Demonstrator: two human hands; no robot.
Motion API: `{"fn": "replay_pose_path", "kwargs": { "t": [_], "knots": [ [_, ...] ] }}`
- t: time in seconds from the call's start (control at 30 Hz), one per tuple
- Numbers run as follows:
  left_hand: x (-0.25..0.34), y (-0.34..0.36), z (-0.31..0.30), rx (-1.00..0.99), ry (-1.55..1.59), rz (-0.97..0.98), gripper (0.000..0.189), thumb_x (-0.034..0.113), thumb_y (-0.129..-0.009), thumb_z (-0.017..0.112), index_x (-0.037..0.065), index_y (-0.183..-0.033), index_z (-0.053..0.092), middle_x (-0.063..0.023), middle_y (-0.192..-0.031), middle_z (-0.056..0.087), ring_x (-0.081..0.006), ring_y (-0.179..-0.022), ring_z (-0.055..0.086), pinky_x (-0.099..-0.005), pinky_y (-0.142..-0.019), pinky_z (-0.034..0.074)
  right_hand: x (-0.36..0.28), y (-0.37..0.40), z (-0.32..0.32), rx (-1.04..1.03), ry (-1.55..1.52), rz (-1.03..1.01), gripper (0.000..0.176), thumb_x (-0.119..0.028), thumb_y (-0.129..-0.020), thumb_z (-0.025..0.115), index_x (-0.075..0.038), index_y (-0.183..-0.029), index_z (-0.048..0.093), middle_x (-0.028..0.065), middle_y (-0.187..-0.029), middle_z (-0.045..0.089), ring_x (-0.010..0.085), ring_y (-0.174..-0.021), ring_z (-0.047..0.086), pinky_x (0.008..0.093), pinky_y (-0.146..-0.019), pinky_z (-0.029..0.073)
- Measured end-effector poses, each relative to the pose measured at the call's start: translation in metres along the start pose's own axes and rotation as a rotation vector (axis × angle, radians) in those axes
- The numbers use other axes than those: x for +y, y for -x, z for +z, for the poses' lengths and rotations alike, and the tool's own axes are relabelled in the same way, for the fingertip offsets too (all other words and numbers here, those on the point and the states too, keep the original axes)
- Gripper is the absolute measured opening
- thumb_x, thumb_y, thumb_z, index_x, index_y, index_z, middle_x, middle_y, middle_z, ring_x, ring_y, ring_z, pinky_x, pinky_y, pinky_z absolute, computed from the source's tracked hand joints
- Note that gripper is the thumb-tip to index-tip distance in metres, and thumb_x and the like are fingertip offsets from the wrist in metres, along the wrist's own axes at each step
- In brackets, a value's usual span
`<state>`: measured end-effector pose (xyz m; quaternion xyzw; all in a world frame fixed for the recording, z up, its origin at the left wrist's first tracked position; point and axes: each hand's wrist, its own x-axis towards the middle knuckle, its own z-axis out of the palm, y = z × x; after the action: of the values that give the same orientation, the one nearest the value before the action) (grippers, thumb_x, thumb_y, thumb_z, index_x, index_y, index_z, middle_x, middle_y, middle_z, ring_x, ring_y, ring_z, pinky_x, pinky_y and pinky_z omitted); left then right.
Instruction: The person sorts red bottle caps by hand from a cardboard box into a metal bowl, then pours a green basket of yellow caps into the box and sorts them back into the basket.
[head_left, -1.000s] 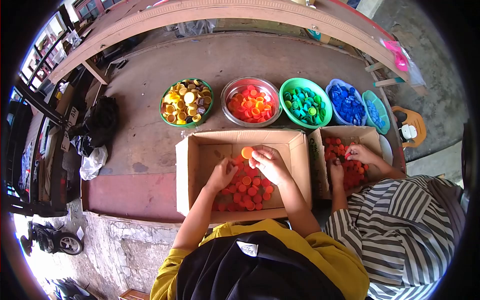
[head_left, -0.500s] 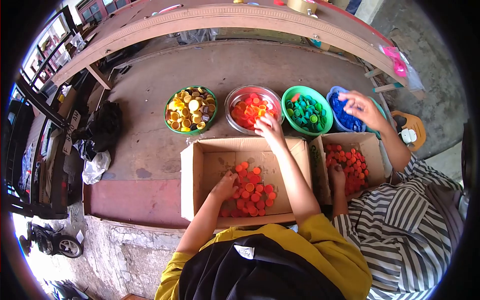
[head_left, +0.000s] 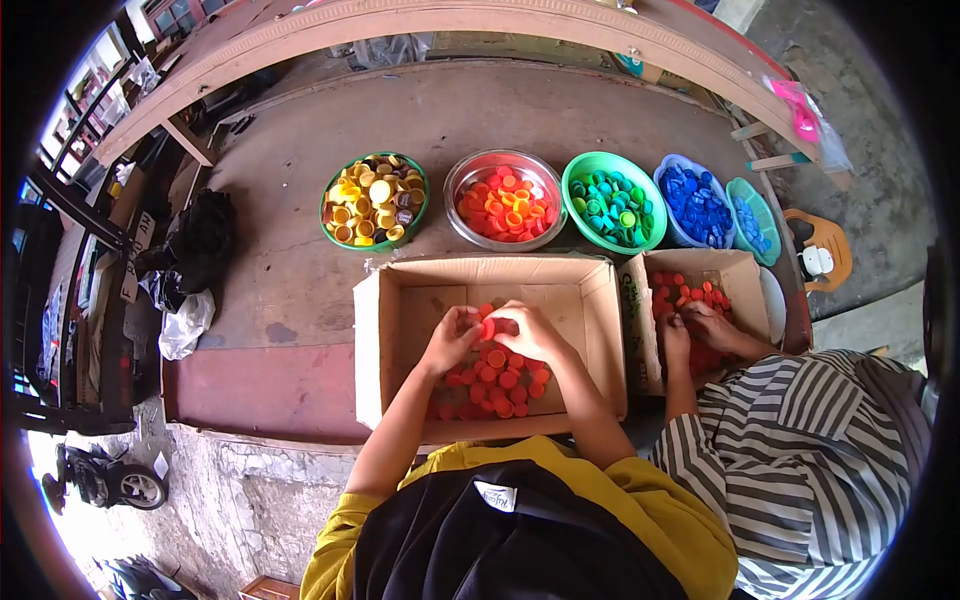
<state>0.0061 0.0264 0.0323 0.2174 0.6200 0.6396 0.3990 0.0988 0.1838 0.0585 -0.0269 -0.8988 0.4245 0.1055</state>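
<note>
Currently one-cap handling, I'd say: right hand point(head_left: 528, 332) pinches a red cap point(head_left: 488, 328) over the cardboard box point(head_left: 600, 310); left hand point(head_left: 452, 342) curls beside it, grip unclear. Loose caps point(head_left: 508, 380) lie inside box. Any move out likely needs lifting over box wall.

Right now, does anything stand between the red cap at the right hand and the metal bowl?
Yes: the far wall of the cardboard box runs between the red cap at the right hand and the metal bowl, so the cap should probably go over it. I see no other obstacle.
</note>
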Motion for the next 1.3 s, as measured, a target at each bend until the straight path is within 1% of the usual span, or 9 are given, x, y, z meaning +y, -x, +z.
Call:
{"fn": "replay_pose_path", "kwargs": {
  "t": [0.13,0.37,0.47,0.57,0.8,0.9,1.03,1.17,1.3],
  "knots": [
    [-0.003,-0.007,-0.008,-0.095,0.547,-0.112,0.029,0.01,-0.089,0.049,0.004,-0.116,0.042,-0.0025,-0.1,0.053,-0.0113,-0.082,0.056,-0.024,-0.069,0.047,-0.023,-0.005,-0.01,-0.114,-0.267,0.185,0.027,-0.012,-0.075,0.067,-0.001,-0.099,0.06,0.0056,-0.083,0.058,0.0084,-0.064,0.055,0.0229,-0.057,0.045],
    [-0.004,-0.008,-0.012,-0.238,0.67,-0.245,0.032,0.014,-0.089,0.051,0.006,-0.118,0.042,-0.0003,-0.092,0.056,-0.0087,-0.077,0.056,-0.0228,-0.067,0.048,-0.014,-0.007,0.001,-0.024,-0.643,0.222,0.02,-0.01,-0.083,0.059,0.001,-0.1,0.057,0.0013,-0.078,0.06,0.0065,-0.069,0.055,0.0212,-0.063,0.045],
    [0.0,-0.002,-0.001,0.002,0.069,-0.106,0.028,0.009,-0.084,0.054,0.001,-0.11,0.045,-0.0047,-0.093,0.056,-0.0134,-0.076,0.056,-0.0253,-0.068,0.049,-0.015,-0.009,-0.004,0.044,-0.793,0.345,0.018,-0.012,-0.083,0.06,0.0,-0.095,0.058,0.0029,-0.08,0.06,0.0066,-0.067,0.054,0.0207,-0.061,0.045],
    [-0.019,0.003,-0.011,-0.166,-0.643,0.174,0.031,0.012,-0.079,0.06,0.002,-0.107,0.05,-0.0055,-0.081,0.057,-0.0127,-0.067,0.055,-0.0255,-0.062,0.047,-0.021,-0.009,-0.013,0.096,-0.877,0.387,0.018,-0.014,-0.082,0.062,-0.001,-0.093,0.057,0.0031,-0.08,0.061,0.0065,-0.065,0.053,0.0201,-0.058,0.043],
    [-0.034,0.005,-0.006,-0.333,-0.746,0.17,0.027,0.009,-0.07,0.065,0.005,-0.095,0.056,-0.0097,-0.085,0.057,-0.0201,-0.071,0.056,-0.0311,-0.066,0.047,-0.021,-0.031,-0.032,0.106,-0.85,0.411,0.018,-0.017,-0.083,0.061,-0.003,-0.093,0.057,0.0027,-0.079,0.061,0.0052,-0.063,0.052,0.0181,-0.056,0.041],
    [-0.036,0.004,-0.007,-0.371,-0.8,0.17,0.024,0.009,-0.069,0.066,0.004,-0.09,0.056,-0.0105,-0.083,0.056,-0.0205,-0.073,0.056,-0.0314,-0.066,0.047,-0.023,-0.067,-0.056,0.283,-0.828,0.268,0.021,-0.018,-0.082,0.063,-0.003,-0.096,0.058,0.0026,-0.079,0.061,0.0055,-0.062,0.053,0.0174,-0.053,0.041],
    [-0.029,0.007,-0.002,-0.384,-0.799,0.129,0.023,0.011,-0.068,0.066,0.003,-0.086,0.056,-0.0109,-0.082,0.057,-0.0216,-0.075,0.057,-0.0325,-0.067,0.047,-0.001,-0.106,-0.064,0.5,-0.467,0.454,0.057,-0.03,-0.078,0.066,0.006,-0.117,0.046,0.0125,-0.088,0.063,0.0138,-0.067,0.063,0.0222,-0.055,0.049],
    [-0.025,0.011,0.0,-0.424,-0.87,0.136,0.023,0.013,-0.068,0.068,0.002,-0.085,0.056,-0.0108,-0.08,0.057,-0.0223,-0.074,0.057,-0.033,-0.067,0.047,0.014,-0.082,-0.045,0.584,-0.149,0.245,0.049,-0.027,-0.079,0.065,0.004,-0.112,0.049,0.0181,-0.097,0.059,0.0174,-0.068,0.063,0.0258,-0.057,0.05],
    [-0.028,0.007,-0.003,-0.464,-0.865,0.07,0.024,0.014,-0.068,0.068,0.002,-0.085,0.056,-0.0112,-0.083,0.059,-0.0219,-0.075,0.057,-0.0326,-0.069,0.047,-0.01,-0.036,-0.038,0.458,-0.248,0.183,0.024,-0.012,-0.077,0.064,-0.003,-0.099,0.058,0.0057,-0.081,0.06,0.0101,-0.063,0.055,0.0227,-0.058,0.045]
  ]
}}
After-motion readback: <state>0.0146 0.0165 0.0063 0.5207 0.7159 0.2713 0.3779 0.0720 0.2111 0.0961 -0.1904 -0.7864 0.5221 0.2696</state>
